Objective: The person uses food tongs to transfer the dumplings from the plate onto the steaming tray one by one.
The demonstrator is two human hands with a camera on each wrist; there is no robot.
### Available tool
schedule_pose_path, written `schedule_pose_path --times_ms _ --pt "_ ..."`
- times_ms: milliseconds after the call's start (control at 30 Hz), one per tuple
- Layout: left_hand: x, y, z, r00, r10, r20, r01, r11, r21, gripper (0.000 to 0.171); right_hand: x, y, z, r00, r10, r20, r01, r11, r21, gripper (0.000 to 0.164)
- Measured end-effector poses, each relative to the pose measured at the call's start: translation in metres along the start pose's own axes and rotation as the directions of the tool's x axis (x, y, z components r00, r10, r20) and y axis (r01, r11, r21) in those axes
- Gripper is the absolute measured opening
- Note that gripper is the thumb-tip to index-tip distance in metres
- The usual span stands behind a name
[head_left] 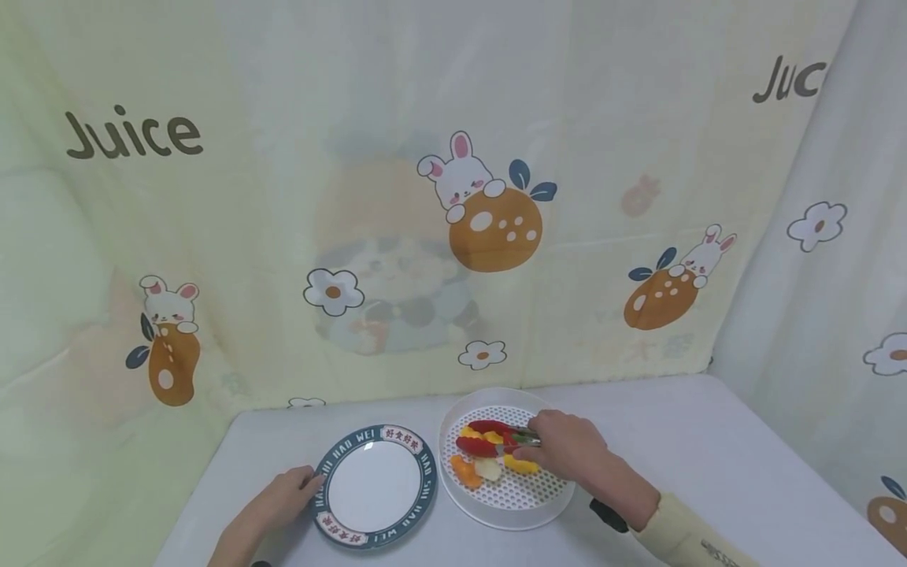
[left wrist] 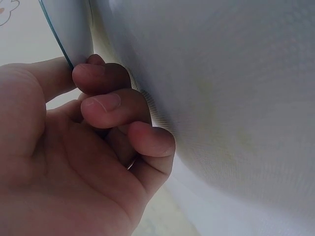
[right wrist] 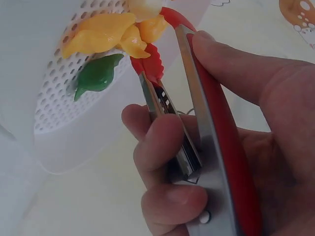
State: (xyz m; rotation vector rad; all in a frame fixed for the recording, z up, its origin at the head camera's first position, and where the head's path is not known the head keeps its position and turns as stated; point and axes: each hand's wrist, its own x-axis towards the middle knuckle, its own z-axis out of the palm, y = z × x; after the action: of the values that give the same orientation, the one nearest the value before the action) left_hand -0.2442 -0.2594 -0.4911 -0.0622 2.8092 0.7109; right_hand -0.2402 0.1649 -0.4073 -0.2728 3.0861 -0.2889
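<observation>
My left hand [head_left: 286, 496] pinches the left rim of a round plate [head_left: 428, 472], white with a dark teal lettered border. In the left wrist view, the thumb and curled fingers meet at the plate's edge [left wrist: 58, 37]. My right hand [head_left: 570, 445] grips metal tongs [right wrist: 224, 137] with red handles and red scalloped tips. The tongs reach into a white perforated basket [head_left: 460, 494], their tips spread around yellow dumpling-shaped pieces [right wrist: 134, 42]. Near the tips lie an orange piece [head_left: 465, 472], a cream piece [head_left: 489, 470] and a green piece [right wrist: 98, 73].
Plate and basket stand side by side on a white table [head_left: 659, 441]. Behind it hangs a pale curtain [head_left: 283, 197] printed with rabbits, fruit and flowers. Another stretch of curtain [head_left: 815, 315] borders the right side.
</observation>
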Motion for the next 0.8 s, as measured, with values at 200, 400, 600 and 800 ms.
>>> schedule_pose_path --times_ms 200,400,600,800 --pt "0.001 0.001 0.001 1.000 -0.008 -0.010 0.008 1.000 -0.019 0.038 0.003 0.006 0.002 0.999 0.025 0.021 -0.026 0.997 0.075 0.055" --pt "0.001 0.000 0.001 1.000 0.005 -0.011 -0.005 1.000 -0.016 0.036 0.001 0.014 0.002 0.999 0.036 0.023 -0.039 0.989 0.140 0.063" --pt "0.000 0.000 0.002 1.000 0.014 -0.014 -0.014 1.000 -0.024 0.032 -0.013 0.004 0.003 0.997 0.075 0.021 -0.078 0.975 0.207 0.089" --pt "0.000 0.002 0.002 1.000 0.008 -0.020 -0.008 0.999 -0.031 0.032 -0.038 -0.029 0.025 0.994 0.063 0.091 -0.091 0.929 0.359 0.099"
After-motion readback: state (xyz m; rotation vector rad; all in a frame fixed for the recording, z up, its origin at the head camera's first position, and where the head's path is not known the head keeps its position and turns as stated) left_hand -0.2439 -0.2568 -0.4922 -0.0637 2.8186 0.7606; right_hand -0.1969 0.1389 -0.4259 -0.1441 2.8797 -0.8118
